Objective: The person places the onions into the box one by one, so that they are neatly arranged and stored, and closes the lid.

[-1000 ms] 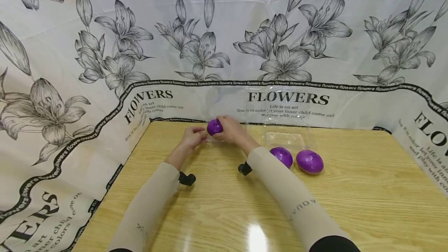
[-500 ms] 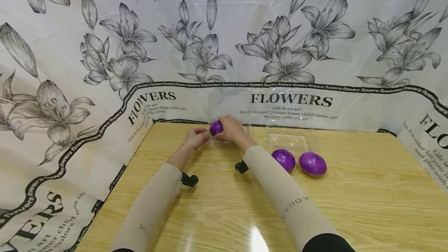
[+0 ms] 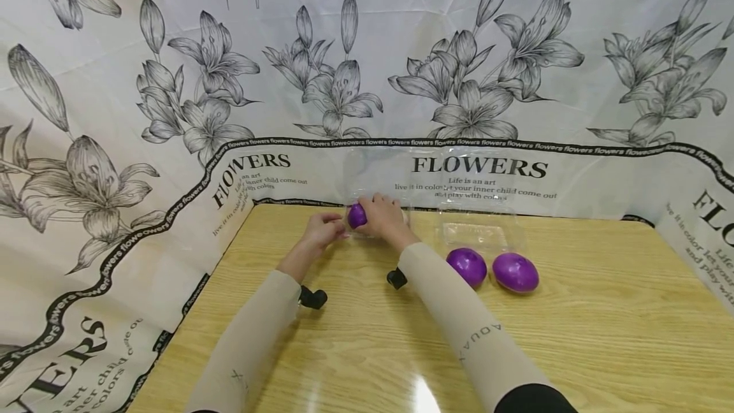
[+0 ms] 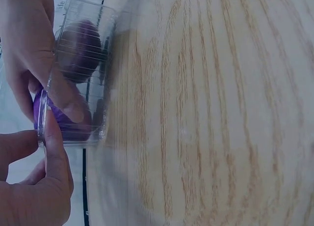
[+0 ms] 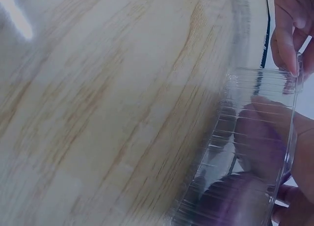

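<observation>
My right hand holds a glossy purple onion down inside a clear plastic clamshell box at the back of the table. A second onion lies in the same box, seen through its ribbed wall in the left wrist view. At the box's left end, my left hand pinches the rim between thumb and fingers. The lid stands raised against the cloth behind. My right hand covers part of the held onion.
Two more purple onions, one by my right forearm and one further right, lie on the wooden table. Behind them stands another clear box, lid up. Flower-printed cloth walls the back and left.
My right hand has lowered the onion a little, to the right and into the box. The left hand stays at the box's end. The head view has shifted slightly.
</observation>
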The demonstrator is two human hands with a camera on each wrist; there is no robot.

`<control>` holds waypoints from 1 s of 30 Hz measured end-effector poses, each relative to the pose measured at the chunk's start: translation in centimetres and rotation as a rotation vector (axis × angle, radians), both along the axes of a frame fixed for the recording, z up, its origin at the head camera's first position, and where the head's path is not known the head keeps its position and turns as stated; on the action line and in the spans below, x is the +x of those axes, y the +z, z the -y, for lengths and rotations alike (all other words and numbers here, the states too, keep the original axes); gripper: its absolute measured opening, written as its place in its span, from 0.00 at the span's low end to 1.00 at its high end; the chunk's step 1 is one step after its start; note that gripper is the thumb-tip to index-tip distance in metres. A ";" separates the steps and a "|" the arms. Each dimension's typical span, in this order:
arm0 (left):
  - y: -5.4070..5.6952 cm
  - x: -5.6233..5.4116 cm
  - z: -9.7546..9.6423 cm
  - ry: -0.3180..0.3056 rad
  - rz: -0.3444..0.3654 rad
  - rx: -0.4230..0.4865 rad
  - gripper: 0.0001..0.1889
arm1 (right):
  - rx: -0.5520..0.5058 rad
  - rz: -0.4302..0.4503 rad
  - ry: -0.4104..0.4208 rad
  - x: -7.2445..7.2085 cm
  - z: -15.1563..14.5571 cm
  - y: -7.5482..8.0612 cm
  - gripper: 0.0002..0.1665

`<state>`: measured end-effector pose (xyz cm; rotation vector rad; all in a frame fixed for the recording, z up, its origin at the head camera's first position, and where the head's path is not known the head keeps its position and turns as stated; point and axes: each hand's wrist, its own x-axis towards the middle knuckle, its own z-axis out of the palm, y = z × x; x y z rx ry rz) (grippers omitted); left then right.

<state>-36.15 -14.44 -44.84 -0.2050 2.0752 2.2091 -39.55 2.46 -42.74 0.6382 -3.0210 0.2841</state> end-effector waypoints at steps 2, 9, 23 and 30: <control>-0.1 0.0 -0.1 -0.001 0.001 0.003 0.24 | 0.012 0.000 0.009 -0.1 -0.2 -0.1 0.48; -0.1 0.0 -0.2 0.000 0.005 -0.005 0.24 | -0.061 -0.014 0.011 -0.1 -1.6 0.6 0.56; 0.5 0.1 0.2 -0.012 0.019 -0.005 0.25 | -0.261 -0.010 -0.074 -1.1 -8.1 4.2 0.51; 0.3 0.1 0.2 -0.020 0.011 -0.011 0.24 | -0.309 0.025 -0.098 -1.6 -10.0 4.7 0.50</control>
